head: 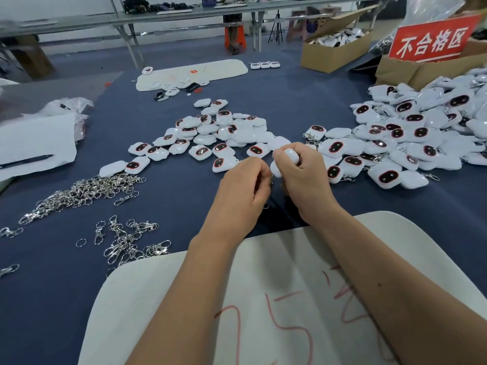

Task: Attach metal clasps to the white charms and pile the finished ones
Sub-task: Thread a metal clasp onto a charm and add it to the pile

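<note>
My right hand [303, 177] grips a white charm [288, 158] above the blue table. My left hand [245, 185] is curled close beside it and pinches a small metal clasp [271, 179], mostly hidden by the fingers. A loose heap of white charms with dark red-rimmed ovals [210, 135] lies just beyond my hands. A larger pile of charms with clasps on them [411, 138] spreads to the right. Silver clasps [87, 191] lie heaped at the left, with more scattered nearer me [131, 243].
A white mat with red scribbles [184, 299] lies under my forearms. White paper with a black pen [34, 151] is at far left. Cardboard boxes [334, 48] and a red sign [432, 39] stand at back right. Another white mat [218, 68] lies farther back.
</note>
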The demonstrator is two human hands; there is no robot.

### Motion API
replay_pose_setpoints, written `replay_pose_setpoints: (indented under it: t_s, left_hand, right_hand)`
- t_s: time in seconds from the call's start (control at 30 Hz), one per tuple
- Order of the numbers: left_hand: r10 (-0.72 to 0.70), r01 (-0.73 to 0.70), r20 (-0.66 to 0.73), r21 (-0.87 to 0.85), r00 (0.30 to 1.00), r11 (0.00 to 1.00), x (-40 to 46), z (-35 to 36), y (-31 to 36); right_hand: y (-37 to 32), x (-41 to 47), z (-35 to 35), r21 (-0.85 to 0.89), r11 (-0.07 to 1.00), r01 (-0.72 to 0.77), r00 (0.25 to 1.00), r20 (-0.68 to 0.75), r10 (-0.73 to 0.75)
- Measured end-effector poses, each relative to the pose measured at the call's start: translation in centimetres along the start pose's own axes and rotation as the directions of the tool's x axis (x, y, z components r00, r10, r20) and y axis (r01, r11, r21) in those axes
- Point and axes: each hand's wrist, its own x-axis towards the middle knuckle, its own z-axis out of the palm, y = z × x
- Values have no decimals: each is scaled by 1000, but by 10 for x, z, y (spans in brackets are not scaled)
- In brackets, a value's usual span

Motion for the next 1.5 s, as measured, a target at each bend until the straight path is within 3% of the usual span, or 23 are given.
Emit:
replay_pose_setpoints:
  t_s: [0.1, 0.27, 0.67, 1.3, 1.4, 1.5]
  left_hand:
    - [6, -6, -8, 1, 1000, 1000, 0, -1, 0]
    - [4, -4, 22, -11, 1000, 1000, 0, -1, 1]
    - [-4, 4, 11, 3, 1000, 1000, -1, 1, 2]
    - [-133, 133, -13, -3, 991, 991, -1, 6, 6]
    - [-127, 125, -42, -37, 991, 991, 0, 7, 5]
    - [-94, 80, -111, -123, 989, 989, 2, 6, 3]
  right_hand:
    - [-3, -2, 0, -27, 999, 35, 999, 42, -34]
    - [-2, -2, 0, -71, 996, 47, 997, -55, -51]
    - [-8, -4, 1, -94, 996, 12, 999, -35, -15]
    - [-7, -6, 3, -224, 972, 75, 990, -98, -99]
    - [-6, -6, 2, -180, 982, 53, 990, -121, -76]
    - [-6, -6, 1, 19, 1000, -24, 994, -110, 26]
